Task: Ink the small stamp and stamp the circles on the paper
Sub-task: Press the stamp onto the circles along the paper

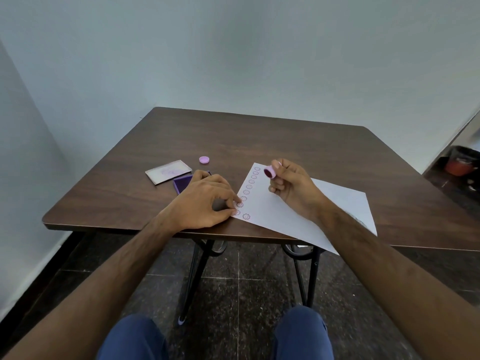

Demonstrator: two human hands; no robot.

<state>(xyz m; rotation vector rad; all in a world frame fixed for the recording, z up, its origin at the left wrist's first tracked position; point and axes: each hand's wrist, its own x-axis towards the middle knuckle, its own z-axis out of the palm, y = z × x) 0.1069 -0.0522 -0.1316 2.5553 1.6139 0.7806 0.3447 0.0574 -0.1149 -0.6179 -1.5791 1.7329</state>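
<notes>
A white sheet of paper (306, 206) lies askew on the brown table (259, 144), with a column of small circles (250, 181) along its left edge; the nearest ones carry purple stamp marks. My right hand (291, 188) holds the small pink stamp (270, 172) lifted above the paper, its dark inked face turned toward me. My left hand (205, 201) rests on the table, its fingertips pressing on the paper's near left corner. The purple ink pad (181, 184) sits just behind my left hand, partly hidden by it.
The ink pad's clear lid (168, 171) lies to the left of the pad. A small pink round cap (204, 159) sits further back. The paper's near corner overhangs the table's front edge. A dark bin stands on the floor at far right (462, 162).
</notes>
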